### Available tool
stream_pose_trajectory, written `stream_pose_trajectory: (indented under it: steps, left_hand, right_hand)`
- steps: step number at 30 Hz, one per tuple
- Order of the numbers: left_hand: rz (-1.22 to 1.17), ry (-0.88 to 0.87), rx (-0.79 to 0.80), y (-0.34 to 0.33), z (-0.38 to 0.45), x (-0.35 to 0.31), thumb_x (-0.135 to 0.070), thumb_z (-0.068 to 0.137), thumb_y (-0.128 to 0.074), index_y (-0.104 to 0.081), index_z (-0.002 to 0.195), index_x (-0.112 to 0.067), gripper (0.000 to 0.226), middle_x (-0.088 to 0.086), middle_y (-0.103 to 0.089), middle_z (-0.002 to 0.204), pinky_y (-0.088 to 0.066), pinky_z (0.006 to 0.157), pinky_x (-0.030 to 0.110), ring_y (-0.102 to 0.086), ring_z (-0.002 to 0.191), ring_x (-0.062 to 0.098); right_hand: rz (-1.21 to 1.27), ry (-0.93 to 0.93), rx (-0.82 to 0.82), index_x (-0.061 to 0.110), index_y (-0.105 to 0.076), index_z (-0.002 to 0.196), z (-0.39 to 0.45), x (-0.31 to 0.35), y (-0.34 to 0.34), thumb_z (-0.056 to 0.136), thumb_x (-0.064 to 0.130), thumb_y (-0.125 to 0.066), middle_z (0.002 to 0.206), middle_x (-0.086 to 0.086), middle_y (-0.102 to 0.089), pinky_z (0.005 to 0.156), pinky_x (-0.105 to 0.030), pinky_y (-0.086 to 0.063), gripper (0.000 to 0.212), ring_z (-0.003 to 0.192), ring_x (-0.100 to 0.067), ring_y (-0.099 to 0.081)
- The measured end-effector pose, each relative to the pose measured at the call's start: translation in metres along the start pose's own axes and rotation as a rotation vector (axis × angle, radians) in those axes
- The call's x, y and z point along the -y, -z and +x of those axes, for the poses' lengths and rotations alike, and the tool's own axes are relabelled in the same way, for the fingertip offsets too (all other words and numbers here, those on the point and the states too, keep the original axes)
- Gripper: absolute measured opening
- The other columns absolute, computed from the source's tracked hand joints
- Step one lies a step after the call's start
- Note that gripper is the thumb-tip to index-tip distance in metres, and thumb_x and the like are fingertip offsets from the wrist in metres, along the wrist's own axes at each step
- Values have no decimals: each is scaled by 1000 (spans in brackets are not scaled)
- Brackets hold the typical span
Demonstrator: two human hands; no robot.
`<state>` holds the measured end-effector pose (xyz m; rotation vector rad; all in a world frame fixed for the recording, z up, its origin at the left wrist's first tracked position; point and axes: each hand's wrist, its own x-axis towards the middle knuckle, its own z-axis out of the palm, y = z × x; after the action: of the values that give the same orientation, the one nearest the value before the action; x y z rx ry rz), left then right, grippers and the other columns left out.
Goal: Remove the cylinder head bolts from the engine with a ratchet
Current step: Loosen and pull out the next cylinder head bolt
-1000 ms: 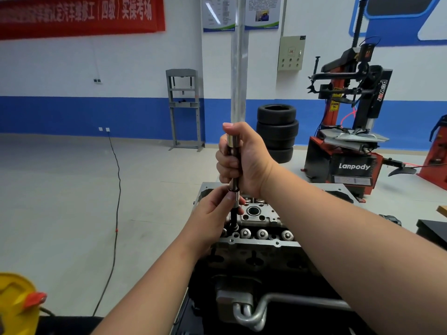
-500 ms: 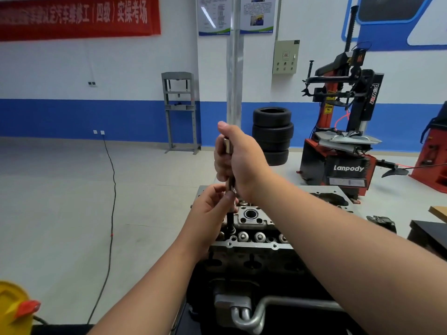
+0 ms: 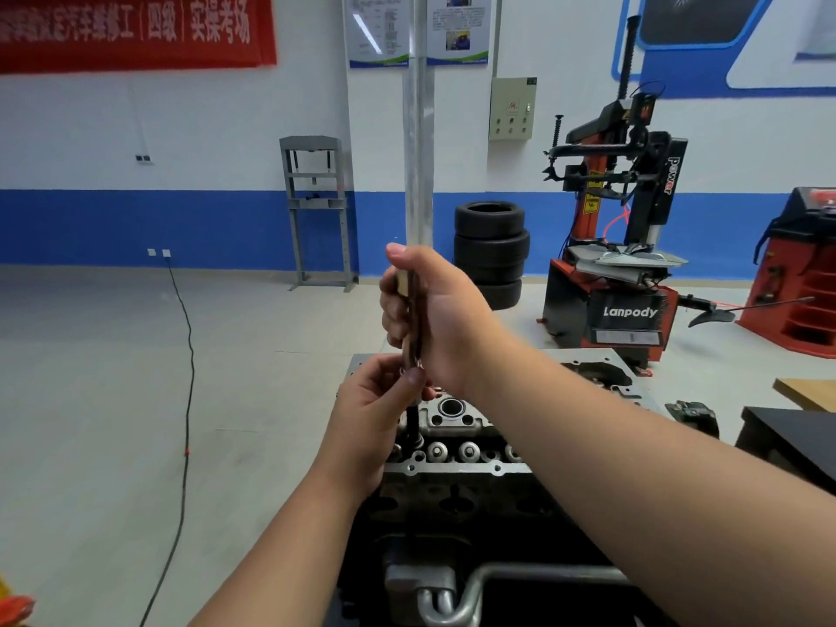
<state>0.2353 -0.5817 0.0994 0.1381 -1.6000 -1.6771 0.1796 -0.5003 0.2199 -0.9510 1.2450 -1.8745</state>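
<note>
Right hand: the right hand point(image 3: 436, 310) is wrapped in a fist around the upright, slim metal ratchet handle point(image 3: 410, 319), thumb on top, directly above the engine.
Left hand: the left hand point(image 3: 375, 414) sits at 6 o'clock from the right one, its fingertips point(image 3: 414, 377) pinching the same tool just under the right fist.
Tool: below the left fingers a dark extension shaft point(image 3: 412, 423) runs straight down.
Bolt: the shaft's lower end meets the grey cast-metal cylinder head point(image 3: 457, 441) at its left end; the bolt itself is hidden under the socket.
Engine: the head lies at 6 o'clock from both grips, a row of round silver valve caps point(image 3: 468, 451) at 3 o'clock from the shaft's foot.
Background: a stack of black tyres point(image 3: 491, 246) at 1 o'clock; a red and black tyre-changing machine point(image 3: 619, 264) at 2 o'clock.
</note>
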Motion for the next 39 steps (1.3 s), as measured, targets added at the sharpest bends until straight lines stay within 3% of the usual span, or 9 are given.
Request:
stream_pose_trajectory:
  steps: [6,10,13,18,21,24,31,36,39]
  left_hand:
    - [74,38,-73,2,2,2,-36,57,-78,-65,102,-6,55,13,-65,82,-44,64,44,-52,74,25]
    - [46,36,78,9,-2,1,-50,80,-72,-76,91,-29,23,2,-73,88,-48,78,37,-64,83,17]
    - [42,78,112,12,-4,1,-58,89,-57,-80,95,-29,37,6,-76,98,-42,89,47,-67,96,23]
    - [42,44,29,10,-3,5,-57,87,-63,-78,93,-31,31,1,-74,91,-47,90,48,-66,92,24]
    - [19,4,-27,9,-2,6,-51,80,-78,-74,87,-33,19,2,-69,84,-44,72,45,-53,77,26]
    - [-13,20,-52,8,-2,4,-48,71,-88,-72,84,-31,27,9,-64,87,-39,71,46,-47,79,28]
    - [89,67,88,10,-5,0,-59,89,-59,-78,92,-33,32,-2,-75,91,-48,94,45,-70,97,20]
    - [90,34,3,7,-5,1,-51,83,-73,-74,87,-29,23,7,-74,88,-49,79,43,-65,84,26]
    - [107,23,-82,6,-4,3,-53,67,-86,-64,74,-29,32,2,-62,73,-42,56,30,-49,68,22]
  right_hand:
    - [-241,247,-274,18,-60,78,-8,-18,-25,101,49,-44,62,9,-50,59,-24,-41,42,59,-7,-46]
    - [-173,136,26,19,-46,60,3,-5,-11,93,57,-50,52,4,-35,50,-29,-24,50,49,-13,-26]
    - [-127,16,230,20,-44,56,8,6,0,86,46,-56,48,6,-30,48,-27,-21,41,46,-12,-22]
    - [-154,125,-48,16,-53,75,-1,-1,-8,97,36,-56,55,3,-45,57,-31,-32,29,51,-14,-37]
    - [-289,280,-236,16,-59,84,-7,-8,-17,101,35,-52,66,5,-58,62,-31,-45,27,63,-14,-51]
    - [-221,263,-214,17,-57,71,-8,-8,-22,101,33,-45,58,5,-49,60,-34,-37,35,57,-12,-43]
    - [-156,160,-43,17,-48,76,2,3,-6,100,38,-54,49,4,-37,50,-29,-30,32,44,-13,-30]
    - [-212,228,-200,15,-63,79,1,-7,-11,97,54,-55,58,5,-59,55,-26,-47,44,53,-12,-51]
    - [-135,145,-162,20,-66,58,2,-7,-17,99,61,-44,51,4,-52,47,-24,-38,62,44,-10,-43]
